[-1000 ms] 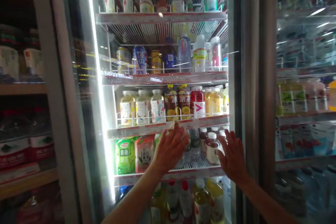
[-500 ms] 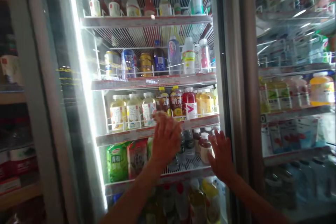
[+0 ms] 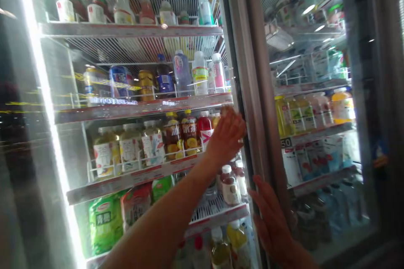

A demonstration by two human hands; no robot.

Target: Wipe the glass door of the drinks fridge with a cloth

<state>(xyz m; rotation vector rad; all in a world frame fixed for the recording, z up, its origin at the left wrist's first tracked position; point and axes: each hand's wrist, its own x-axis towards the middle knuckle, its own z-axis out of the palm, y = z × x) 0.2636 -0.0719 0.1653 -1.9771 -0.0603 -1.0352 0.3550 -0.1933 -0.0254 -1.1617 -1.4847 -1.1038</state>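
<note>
My left hand [image 3: 227,136] is in front of the right end of the cooler's third shelf, its fingers bent and pressed together. Something pale shows at the fingertips, too blurred to make out. It covers part of a red drink bottle [image 3: 205,122] and the yellow ones beside it. To its left stand dark iced tea bottles [image 3: 173,134] with yellow caps. Lower right, my right hand [image 3: 268,216] lies against the metal door frame [image 3: 252,92], fingers stretched out and holding nothing. Brown drink bottles [image 3: 229,187] with white caps are left of it.
Yellow reflections [image 3: 34,104] cross the view as on glass. Cans and bottles line a shelf [image 3: 142,107] above. Green pouches [image 3: 104,218] are at lower left, beside a bright light strip [image 3: 47,92]. More drinks stand in the right-hand cooler, including an orange bottle [image 3: 342,103].
My left hand has moved right along the third shelf, from the iced teas to its right end. My right hand has shifted down onto the door frame. The view has turned right.
</note>
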